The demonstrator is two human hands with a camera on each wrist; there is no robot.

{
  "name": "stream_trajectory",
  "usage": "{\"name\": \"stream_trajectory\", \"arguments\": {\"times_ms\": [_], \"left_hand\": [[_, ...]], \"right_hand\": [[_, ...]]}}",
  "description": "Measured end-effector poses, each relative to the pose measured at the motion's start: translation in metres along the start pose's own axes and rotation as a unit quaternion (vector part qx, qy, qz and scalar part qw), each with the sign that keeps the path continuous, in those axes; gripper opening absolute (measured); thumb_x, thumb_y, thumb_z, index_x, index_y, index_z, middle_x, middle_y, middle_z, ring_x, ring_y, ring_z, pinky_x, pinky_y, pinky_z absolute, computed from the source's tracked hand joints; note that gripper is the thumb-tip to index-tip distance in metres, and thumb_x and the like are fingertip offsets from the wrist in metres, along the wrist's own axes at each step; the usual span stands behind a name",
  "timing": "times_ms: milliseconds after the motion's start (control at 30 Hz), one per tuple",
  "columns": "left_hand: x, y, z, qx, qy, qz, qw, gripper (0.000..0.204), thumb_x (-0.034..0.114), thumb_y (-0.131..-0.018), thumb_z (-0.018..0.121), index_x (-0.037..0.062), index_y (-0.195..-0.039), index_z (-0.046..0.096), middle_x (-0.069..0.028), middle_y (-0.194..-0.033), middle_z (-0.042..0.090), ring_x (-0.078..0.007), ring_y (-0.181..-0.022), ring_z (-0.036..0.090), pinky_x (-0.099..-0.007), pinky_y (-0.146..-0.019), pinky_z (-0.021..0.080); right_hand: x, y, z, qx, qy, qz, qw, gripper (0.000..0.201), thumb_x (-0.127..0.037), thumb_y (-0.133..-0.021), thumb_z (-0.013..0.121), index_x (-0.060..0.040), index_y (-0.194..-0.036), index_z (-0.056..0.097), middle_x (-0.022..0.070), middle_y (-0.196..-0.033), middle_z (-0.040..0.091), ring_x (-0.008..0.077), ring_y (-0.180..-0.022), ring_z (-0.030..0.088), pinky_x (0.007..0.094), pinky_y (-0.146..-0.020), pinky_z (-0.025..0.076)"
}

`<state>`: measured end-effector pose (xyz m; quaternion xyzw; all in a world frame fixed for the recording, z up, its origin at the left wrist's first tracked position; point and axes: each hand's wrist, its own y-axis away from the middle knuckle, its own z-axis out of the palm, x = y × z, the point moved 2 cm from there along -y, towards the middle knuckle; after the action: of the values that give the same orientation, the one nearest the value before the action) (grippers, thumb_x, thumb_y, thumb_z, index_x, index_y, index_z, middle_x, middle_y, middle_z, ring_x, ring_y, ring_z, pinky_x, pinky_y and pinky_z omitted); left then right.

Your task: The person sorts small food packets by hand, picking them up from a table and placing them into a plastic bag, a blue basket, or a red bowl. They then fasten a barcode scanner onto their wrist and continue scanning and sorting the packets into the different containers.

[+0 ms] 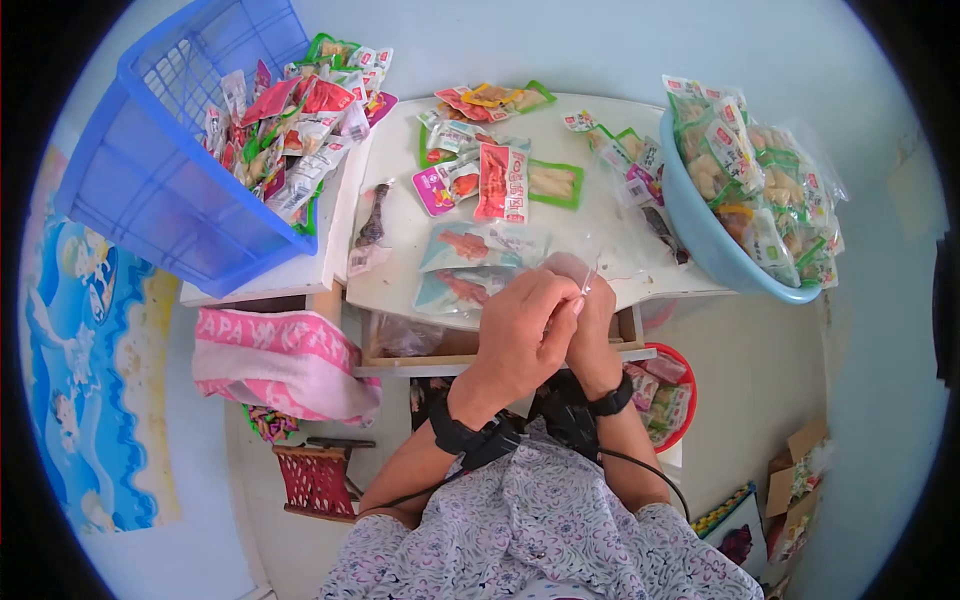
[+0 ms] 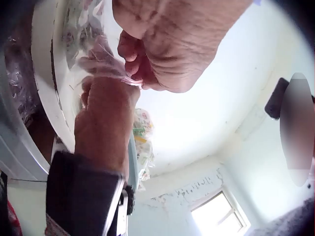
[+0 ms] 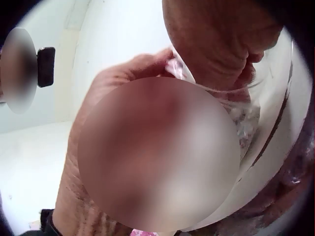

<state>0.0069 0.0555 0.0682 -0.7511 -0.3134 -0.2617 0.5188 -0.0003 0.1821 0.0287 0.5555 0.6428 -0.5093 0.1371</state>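
Both hands meet over the front edge of the white table. My left hand [image 1: 525, 325] pinches the gathered end of a clear plastic bag [image 2: 106, 64] between thumb and fingers. Curled round the same bag just beside it is my right hand [image 1: 595, 340], its fingertips partly hidden behind the left hand in the head view. A whitish twisted end [image 3: 174, 69] of the bag sticks out between the hands in the right wrist view. Two clear, blue-tinted packs [image 1: 465, 245] with reddish-brown food lie on the table just left of the hands.
Snack packets [image 1: 503, 180] lie further back on the table [image 1: 390, 280]. A blue basket [image 1: 190, 190] with packets tilts at left; a light blue basin [image 1: 690, 220] of packets stands at right. Below are an open drawer [image 1: 470, 355], a pink towel [image 1: 285, 360] and a red tub [image 1: 680, 435].
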Motion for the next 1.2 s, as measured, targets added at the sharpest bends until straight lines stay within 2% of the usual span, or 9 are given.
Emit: {"name": "stream_trajectory", "arguments": {"times_ms": [167,333,433,533,733,833,967,1067,1200], "left_hand": [[-0.007,-0.014,-0.022,-0.059,-0.032,0.022,0.997,0.008,0.009,-0.094,0.068,0.0024,-0.099,0.066,-0.0095,-0.085,0.066,-0.0190,-0.069,0.062,-0.0317,-0.064,0.050],[-0.057,-0.062,-0.068,0.030,-0.112,-0.118,0.986,0.019,0.015,-0.096,0.068,0.0008,-0.109,0.068,-0.0096,-0.095,0.073,-0.0160,-0.078,0.067,-0.0320,-0.069,0.053],[-0.115,-0.091,-0.086,0.021,-0.222,-0.146,0.964,0.030,0.020,-0.095,0.069,-0.0001,-0.118,0.066,-0.0136,-0.101,0.074,-0.0222,-0.087,0.071,-0.0362,-0.077,0.056],[-0.140,-0.117,-0.087,0.001,-0.312,-0.096,0.945,0.037,0.023,-0.095,0.068,-0.0004,-0.123,0.064,-0.0180,-0.113,0.073,-0.0306,-0.104,0.070,-0.0418,-0.091,0.055],[-0.175,-0.157,-0.080,-0.050,-0.414,-0.198,0.887,0.054,0.022,-0.093,0.067,0.0053,-0.144,0.055,-0.0203,-0.146,0.055,-0.0343,-0.135,0.052,-0.0441,-0.112,0.043],[-0.186,-0.169,-0.079,-0.092,-0.420,-0.114,0.896,0.065,0.013,-0.089,0.066,0.0070,-0.152,0.047,-0.0187,-0.154,0.047,-0.0351,-0.145,0.042,-0.0456,-0.115,0.041],[-0.202,-0.187,-0.071,-0.208,-0.438,-0.141,0.863,0.080,0.000,-0.081,0.059,0.0163,-0.158,0.040,-0.0114,-0.161,0.041,-0.0324,-0.154,0.029,-0.0493,-0.117,0.038],[-0.218,-0.192,-0.063,-0.243,-0.468,-0.146,0.837,0.078,0.003,-0.080,0.062,0.0173,-0.155,0.045,-0.0103,-0.155,0.048,-0.0328,-0.149,0.037,-0.0528,-0.115,0.039],[-0.186,-0.201,-0.061,-0.276,-0.519,-0.188,0.786,0.071,0.010,-0.075,0.072,0.0130,-0.144,0.055,-0.0143,-0.140,0.056,-0.0335,-0.135,0.048,-0.0504,-0.108,0.045]], "right_hand": [[0.003,-0.006,0.004,-0.013,0.048,-0.027,0.998,0.014,-0.015,-0.079,0.074,-0.0077,-0.084,0.063,0.0134,-0.074,0.064,0.0373,-0.070,0.065,0.0438,-0.060,0.050],[0.016,0.009,-0.017,-0.021,-0.011,0.033,0.999,0.011,-0.011,-0.089,0.074,-0.0026,-0.090,0.067,0.0135,-0.077,0.064,0.0280,-0.067,0.064,0.0373,-0.059,0.048],[0.013,0.022,-0.046,0.015,-0.013,0.030,0.999,0.007,-0.005,-0.090,0.073,-0.0009,-0.092,0.068,0.0117,-0.077,0.063,0.0218,-0.064,0.062,0.0326,-0.058,0.047],[0.010,0.038,-0.062,0.028,-0.018,0.026,0.999,0.006,0.000,-0.089,0.073,-0.0006,-0.091,0.068,0.0100,-0.078,0.064,0.0194,-0.064,0.061,0.0304,-0.057,0.047],[0.009,0.065,-0.079,-0.010,-0.034,0.063,0.997,0.008,0.003,-0.087,0.074,-0.0004,-0.092,0.068,0.0106,-0.080,0.067,0.0208,-0.064,0.062,0.0311,-0.057,0.048],[0.022,0.077,-0.080,-0.019,-0.054,0.094,0.994,0.006,0.002,-0.090,0.072,-0.0002,-0.094,0.069,0.0090,-0.084,0.068,0.0169,-0.066,0.062,0.0277,-0.058,0.048],[0.028,0.076,-0.078,-0.009,-0.060,0.082,0.995,0.005,0.002,-0.090,0.072,-0.0001,-0.094,0.070,0.0081,-0.085,0.068,0.0147,-0.066,0.062,0.0263,-0.058,0.048],[0.027,0.072,-0.077,-0.023,-0.049,0.087,0.995,0.006,0.002,-0.090,0.073,-0.0003,-0.094,0.070,0.0083,-0.082,0.068,0.0157,-0.066,0.063,0.0272,-0.057,0.048],[0.031,0.072,-0.073,-0.007,-0.034,0.067,0.997,0.009,0.001,-0.088,0.075,-0.0019,-0.094,0.069,0.0108,-0.082,0.067,0.0217,-0.061,0.063,0.0317,-0.055,0.049]]}}
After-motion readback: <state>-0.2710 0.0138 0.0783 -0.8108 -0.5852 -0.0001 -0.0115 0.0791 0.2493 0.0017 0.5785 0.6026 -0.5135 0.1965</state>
